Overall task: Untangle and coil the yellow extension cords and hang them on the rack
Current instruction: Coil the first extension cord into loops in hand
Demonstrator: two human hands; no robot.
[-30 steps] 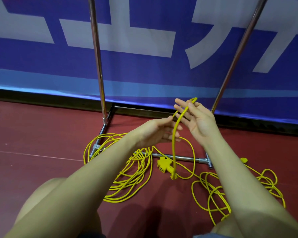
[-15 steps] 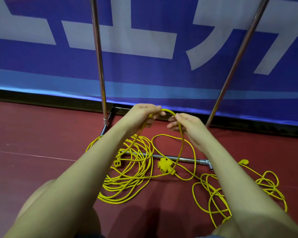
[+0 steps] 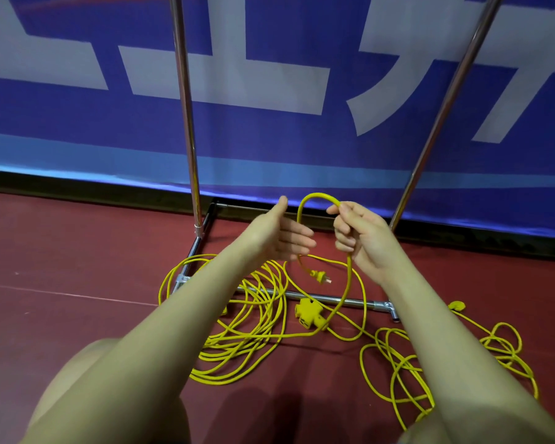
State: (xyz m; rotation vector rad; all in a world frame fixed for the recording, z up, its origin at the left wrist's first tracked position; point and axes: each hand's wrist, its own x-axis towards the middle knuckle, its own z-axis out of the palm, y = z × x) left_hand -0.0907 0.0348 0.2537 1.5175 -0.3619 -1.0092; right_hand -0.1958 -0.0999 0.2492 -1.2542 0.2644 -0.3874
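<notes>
My right hand (image 3: pixel 356 232) grips a yellow extension cord (image 3: pixel 314 196) that arches up in a loop between my hands. One side of the loop drops past my left fingertips to a plug (image 3: pixel 318 275) hanging free. The other side runs down to a yellow multi-socket block (image 3: pixel 308 312) on the floor. My left hand (image 3: pixel 279 235) is beside the loop with straight fingers and raised thumb, holding nothing. A loose cord pile (image 3: pixel 237 334) lies under my left arm and another tangle (image 3: pixel 398 360) under my right arm. The chrome rack's uprights (image 3: pixel 186 123) stand behind.
The rack's second upright (image 3: pixel 446 104) leans to the right, and its base bar (image 3: pixel 356 303) lies across the red floor among the cords. A blue banner wall (image 3: pixel 269 139) closes off the back. A small yellow end piece (image 3: pixel 457 305) lies right of the base. My knees fill the bottom corners.
My left hand has let go of the cord and opened. My right hand now holds the loop alone, and the plug end has come into view hanging below my left hand.
</notes>
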